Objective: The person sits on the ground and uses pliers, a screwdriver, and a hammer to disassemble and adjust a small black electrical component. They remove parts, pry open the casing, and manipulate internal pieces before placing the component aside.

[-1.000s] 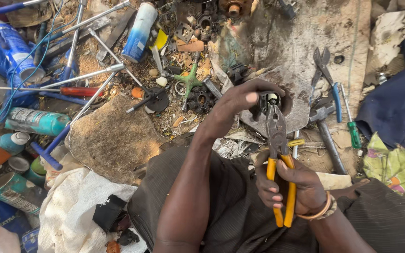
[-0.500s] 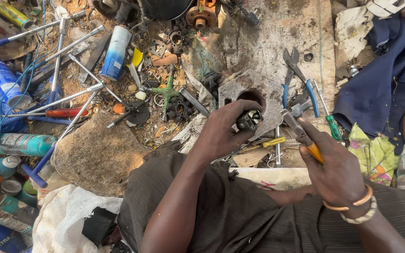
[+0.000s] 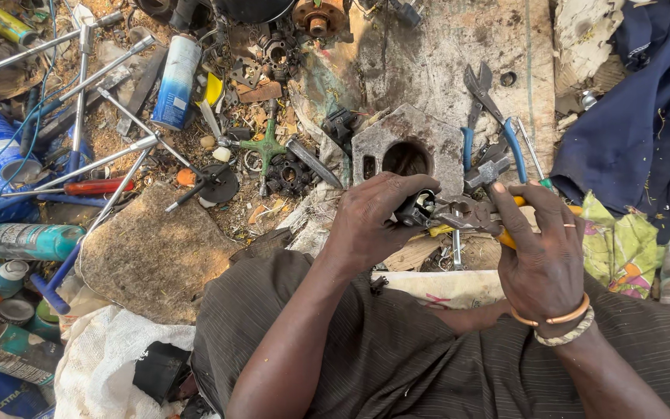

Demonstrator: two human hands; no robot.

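My left hand [image 3: 374, 217] grips a small dark round metal part [image 3: 417, 208] just above my lap. My right hand [image 3: 540, 252] holds yellow-handled pliers [image 3: 467, 216] lying nearly level, their jaws closed against that part. Both hands meet in front of a grey metal block with a round hole [image 3: 409, 151]. Bracelets ring my right wrist. Most of the yellow handles are hidden under my right fingers.
Blue-handled pliers [image 3: 498, 132] lie right of the block. Socket wrenches and rods [image 3: 110, 155], a red-handled screwdriver [image 3: 94, 186], a spray can [image 3: 176, 81], a green cross-shaped part [image 3: 267, 147] and scrap litter the dirt at left. A flat stone [image 3: 153, 252] sits near my knee. Blue cloth [image 3: 630, 109] at right.
The pliers swung from pointing upright to lying sideways, and my right hand brought their jaws onto the part in my left hand. The view shifted down and left.
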